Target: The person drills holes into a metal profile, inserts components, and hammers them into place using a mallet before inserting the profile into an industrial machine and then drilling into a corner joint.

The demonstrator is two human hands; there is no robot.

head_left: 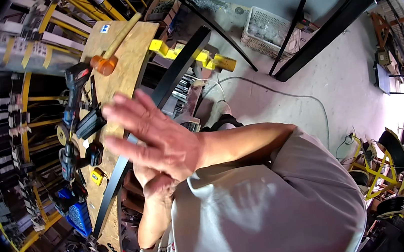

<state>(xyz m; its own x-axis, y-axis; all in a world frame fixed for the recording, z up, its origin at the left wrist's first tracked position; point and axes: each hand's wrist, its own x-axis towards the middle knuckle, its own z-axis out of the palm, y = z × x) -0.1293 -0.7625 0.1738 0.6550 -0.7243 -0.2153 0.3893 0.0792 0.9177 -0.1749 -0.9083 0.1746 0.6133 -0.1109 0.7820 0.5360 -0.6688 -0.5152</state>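
My right hand [161, 141] crosses in front of my left hand [156, 184], and the two touch. Fingers of the right hand are spread and slightly blurred, with nothing visible in them. Most of the left hand is hidden behind the right, so its fingers do not show. Beyond and below the hands, a long black bar [106, 208] runs along the edge of a wooden workbench [123, 37]. Two cordless drills [76, 86] lie on the bench left of my hands. Nearby are a yellow tape measure [97, 176] and a mallet [103, 65] with an orange head.
Racks of bars [25, 122] stand left of the bench, with a blue bin [78, 217] near it. Yellow supports [167, 49] hold the bar's far end. A white crate [254, 19], leaning black beams [322, 35] and a grey cable [283, 88] occupy the floor. Spools [392, 148] stand at right.
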